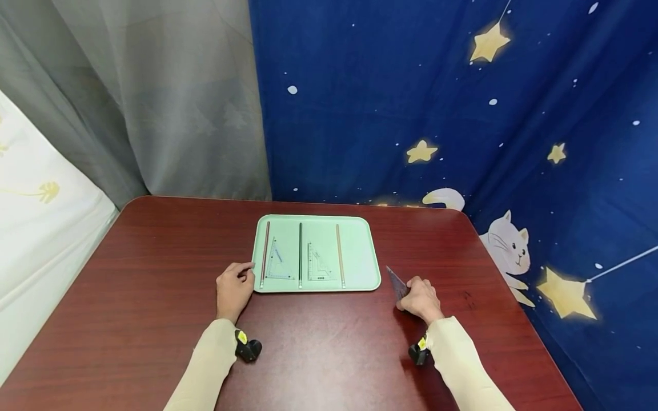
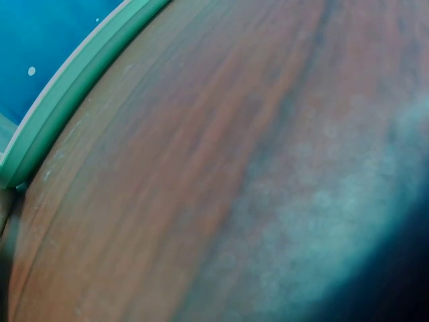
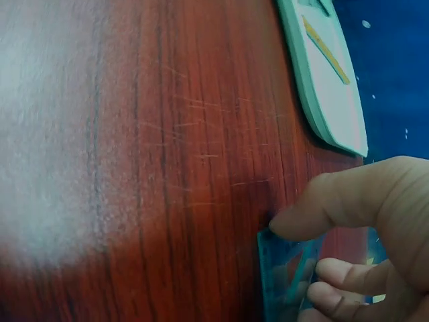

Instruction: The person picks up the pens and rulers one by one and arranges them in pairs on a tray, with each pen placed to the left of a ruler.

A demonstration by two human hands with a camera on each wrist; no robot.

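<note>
My left hand (image 1: 235, 290) is at the left rim of a pale green tray (image 1: 366, 279), thumb and forefinger pinching its edge. On the tray lie two clear set squares, one a slender triangle (image 1: 276, 267) and the other a right-angled triangle (image 1: 317, 268). A red pencil (image 1: 265, 254), a black pencil (image 1: 300, 255) and a natural-wood pencil (image 1: 340, 255) lie lengthwise between and beside them. Right of the tray, my right hand (image 1: 422, 299) pinches another clear set square (image 3: 278, 275) between thumb and fingers. It stands tilted over the table, its point toward the tray.
The tray rests near the far edge of a reddish-brown wooden table (image 1: 319, 354). Behind the table hang a grey curtain (image 1: 195, 103) and a blue starry curtain (image 1: 360, 103). A white cloth (image 1: 41, 228) hangs at the left side.
</note>
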